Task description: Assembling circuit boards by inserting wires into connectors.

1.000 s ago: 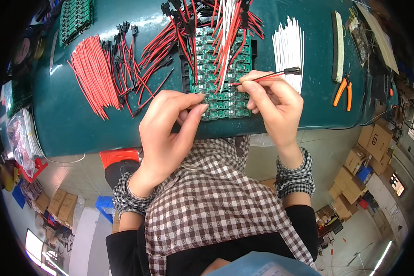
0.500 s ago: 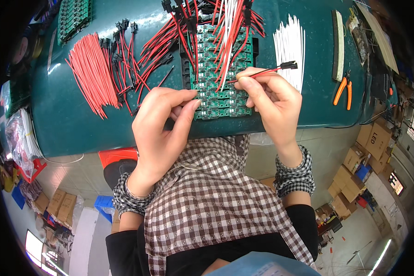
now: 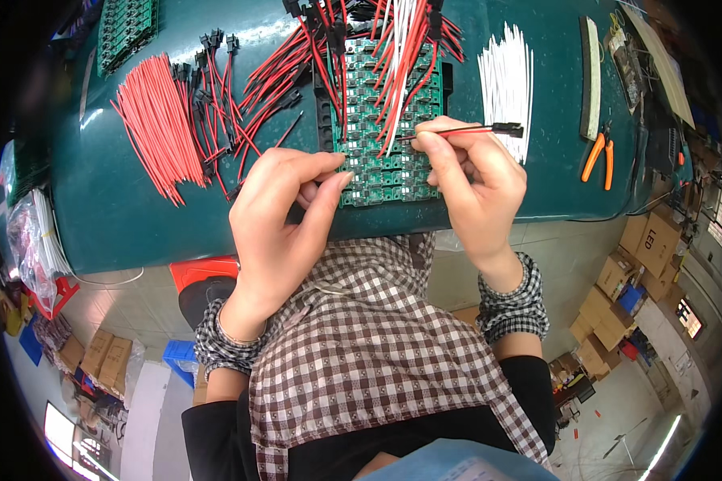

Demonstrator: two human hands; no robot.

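A green circuit board panel point(image 3: 389, 178) lies in a black holder point(image 3: 325, 128) in front of me. My right hand point(image 3: 475, 172) pinches a red-and-black connector lead point(image 3: 467, 131) between thumb and forefinger over the panel's right side. The lead's black plug point(image 3: 509, 129) points right, across the white wires point(image 3: 506, 88); its other end is too small to make out. At the panel's left edge is my left hand point(image 3: 285, 208), thumb and forefinger tips apart, with nothing visible between them. Red and white wires point(image 3: 397, 72) lie over the panel's far part.
Left of the panel lie a bundle of red wires point(image 3: 156, 128) and several black-plugged leads point(image 3: 217, 104). More boards point(image 3: 127, 32) sit at the far left. Orange-handled cutters point(image 3: 598, 160) and a dark strip with a pale edge point(image 3: 590, 80) lie on the right of the green table point(image 3: 104, 216).
The lead in my right hand has swung, its black plug now slightly lower and farther right. My left hand has stayed at the panel's left edge.
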